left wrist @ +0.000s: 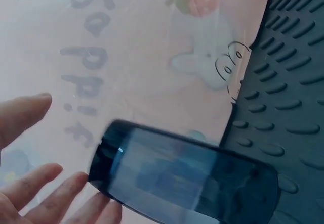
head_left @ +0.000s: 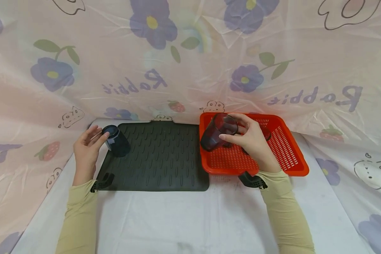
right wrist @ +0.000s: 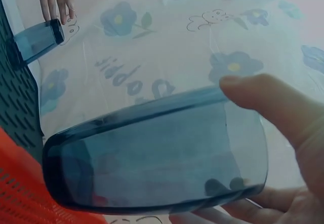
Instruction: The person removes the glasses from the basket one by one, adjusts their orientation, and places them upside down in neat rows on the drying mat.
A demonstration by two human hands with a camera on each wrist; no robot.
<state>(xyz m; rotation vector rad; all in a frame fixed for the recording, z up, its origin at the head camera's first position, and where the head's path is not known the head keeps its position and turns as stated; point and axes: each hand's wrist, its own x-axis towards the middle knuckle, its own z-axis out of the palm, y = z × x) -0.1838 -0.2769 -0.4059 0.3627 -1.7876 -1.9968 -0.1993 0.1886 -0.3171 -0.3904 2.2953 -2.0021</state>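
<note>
A dark tinted drinking glass (head_left: 118, 141) stands near the far left corner of the black ribbed mat (head_left: 165, 158). My left hand (head_left: 88, 148) is beside its upper end, fingers loosely spread. The left wrist view shows the thumb well apart from this glass (left wrist: 177, 173), with the other fingertips right at its end. My right hand (head_left: 252, 139) holds a second tinted glass (head_left: 213, 135) tilted above the red basket (head_left: 254, 171). In the right wrist view, thumb and fingers grip that glass (right wrist: 152, 158) near its rim, its thick base pointing away from the palm.
Inside the basket, partly hidden behind the right hand, lies another tinted glass (head_left: 265, 133). A patterned cloth (head_left: 190, 70) hangs right behind the mat and basket. White cloth (head_left: 177, 218) covers the table in front. Each wrist wears a black strap.
</note>
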